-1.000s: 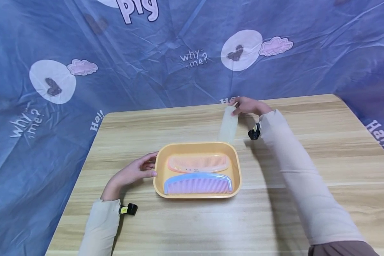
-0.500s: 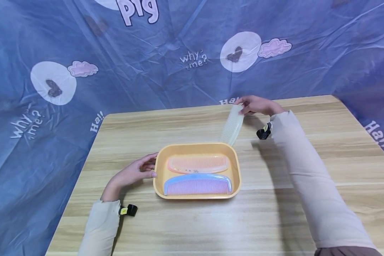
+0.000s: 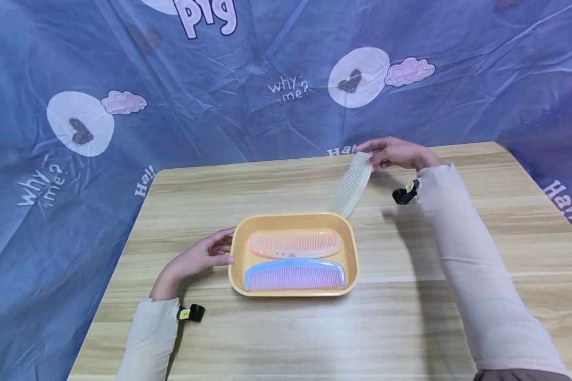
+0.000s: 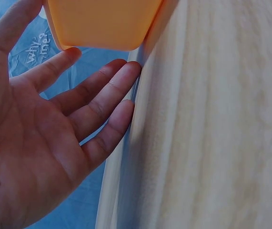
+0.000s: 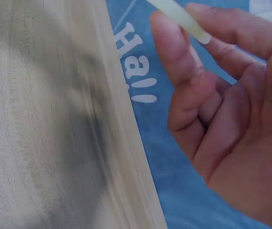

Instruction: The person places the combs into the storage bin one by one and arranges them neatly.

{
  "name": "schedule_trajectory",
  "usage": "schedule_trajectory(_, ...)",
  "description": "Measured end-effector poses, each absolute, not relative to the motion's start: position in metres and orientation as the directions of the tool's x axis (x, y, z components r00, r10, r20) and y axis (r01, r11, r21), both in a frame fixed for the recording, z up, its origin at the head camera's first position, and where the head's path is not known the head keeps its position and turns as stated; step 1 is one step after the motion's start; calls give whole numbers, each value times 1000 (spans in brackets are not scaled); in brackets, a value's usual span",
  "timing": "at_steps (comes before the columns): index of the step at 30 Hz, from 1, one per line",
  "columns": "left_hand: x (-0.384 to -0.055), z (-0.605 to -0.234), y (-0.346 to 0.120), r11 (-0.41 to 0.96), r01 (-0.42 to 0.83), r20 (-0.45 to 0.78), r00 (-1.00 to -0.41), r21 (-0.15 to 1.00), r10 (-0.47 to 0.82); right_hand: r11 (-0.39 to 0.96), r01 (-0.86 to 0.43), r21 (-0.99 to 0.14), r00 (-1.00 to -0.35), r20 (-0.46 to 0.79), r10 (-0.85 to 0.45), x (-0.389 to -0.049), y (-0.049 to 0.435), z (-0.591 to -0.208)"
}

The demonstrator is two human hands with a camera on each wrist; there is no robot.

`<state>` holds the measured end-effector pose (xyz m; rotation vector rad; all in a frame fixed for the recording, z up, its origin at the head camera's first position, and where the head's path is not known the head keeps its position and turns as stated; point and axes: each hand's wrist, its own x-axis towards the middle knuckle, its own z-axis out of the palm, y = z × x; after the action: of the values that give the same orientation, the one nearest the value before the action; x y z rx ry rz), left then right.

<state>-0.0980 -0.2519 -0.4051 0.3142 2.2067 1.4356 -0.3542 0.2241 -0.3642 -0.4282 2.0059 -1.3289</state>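
My right hand pinches the upper end of a pale green comb behind the tray. The comb slants, its teeth to the left, and its lower end meets or passes behind the tray's back rim; I cannot tell which. In the right wrist view the comb's tip sits between thumb and fingers. At the left end of the yellow tray, my left hand touches it with thumb and index finger, the other fingers loose. Inside the tray lie a pink comb and, nearer me, a blue and purple comb.
Everything stands on a wooden table. A blue printed cloth hangs along its back edge, close behind my right hand. Each wrist wears a black camera, such as the right one.
The right hand has shifted rightward with the green comb's upper end. The comb has turned from nearly edge-on, so its teeth show, and leans further right. My left hand and the tray have stayed put.
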Motion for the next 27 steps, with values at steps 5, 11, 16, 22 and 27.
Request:
schedule_trajectory(5, -98, -406, -252, 418, -66, -268, -853, 906, 447, 337, 86, -938, -697, -298, -652, -352, 236, -367)
schedule_trajectory(11, -98, -407, -252, 422, -60, -263, -857, 905, 443, 217, 117, -969, -697, -236, -677, -346, 248, -366)
schedule_trajectory(16, -98, -406, -251, 428, -67, -272, -857, 901, 439, 68, 157, -985, -696, -159, -700, -337, 256, -366)
schedule_trajectory(22, -99, -407, -251, 429, -68, -274, -855, 901, 441, -73, 183, -980, -742, -89, -664, -323, 259, -368)
schedule_trajectory(27, -98, -408, -252, 435, -66, -275, -855, 898, 439, -182, 185, -966, -756, -22, -655, -313, 259, -370)
